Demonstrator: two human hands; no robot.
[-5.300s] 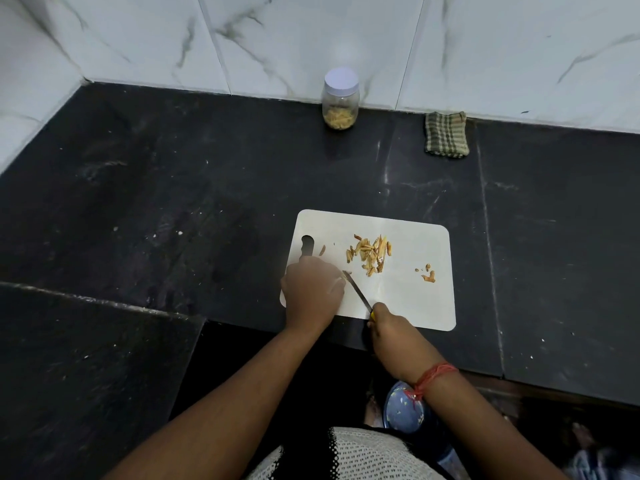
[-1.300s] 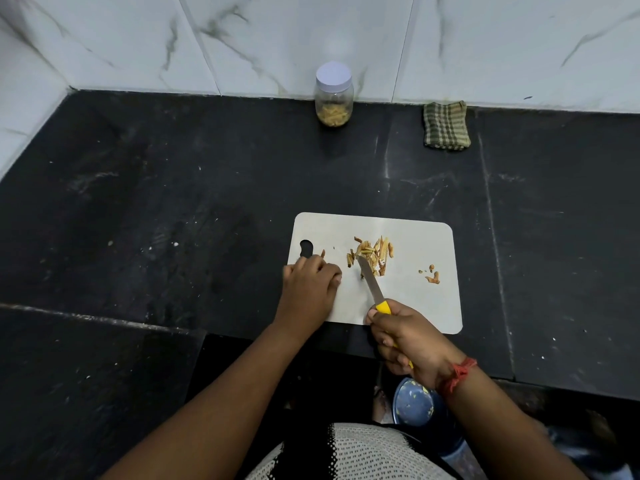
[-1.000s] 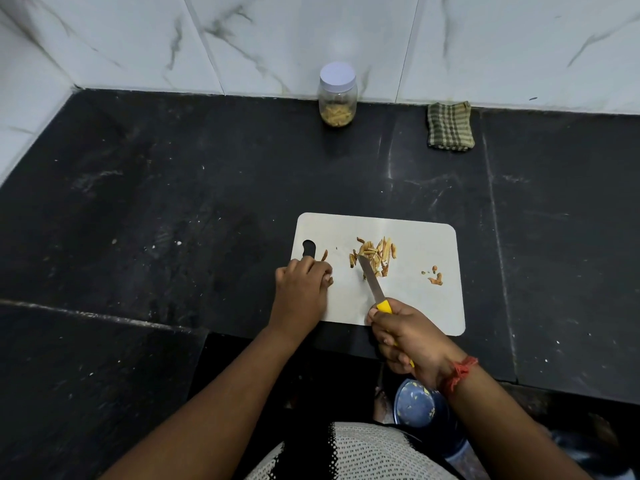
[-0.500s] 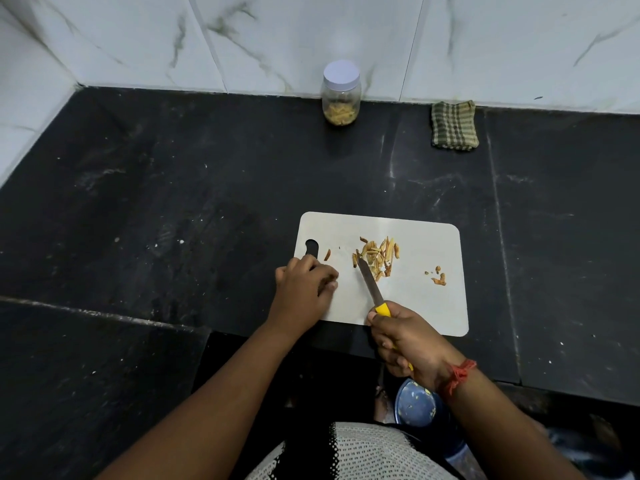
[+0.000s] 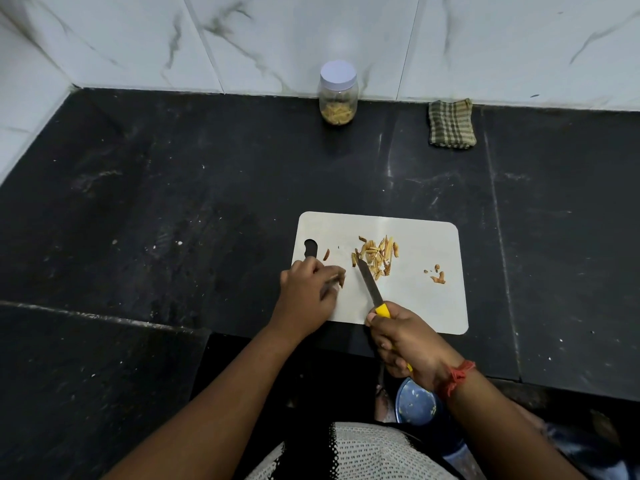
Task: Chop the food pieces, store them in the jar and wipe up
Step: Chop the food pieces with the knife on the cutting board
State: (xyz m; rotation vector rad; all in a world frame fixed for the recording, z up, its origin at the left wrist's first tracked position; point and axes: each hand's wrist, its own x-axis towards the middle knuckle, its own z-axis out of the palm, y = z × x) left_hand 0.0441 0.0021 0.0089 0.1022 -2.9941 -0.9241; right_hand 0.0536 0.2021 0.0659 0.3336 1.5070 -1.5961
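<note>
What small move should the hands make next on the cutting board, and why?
Probably bring the knife down on the piece pinched by the left hand: the right hand holds its blade tip at the cut pile, with that piece just beside it.

Left hand (image 5: 306,292) curled, pinching; right hand (image 5: 403,339) in a fist-grip.

Black stone worktop (image 5: 173,202), kinda scuffed and speckled. White cutting board (image 5: 429,306) sits near the front edge around 5 o'clock. Lidded jar (image 5: 338,93) is way back at 12 against the wall, with a folded checked cloth (image 5: 451,124) at 1 o'clock, well apart from it.
</note>
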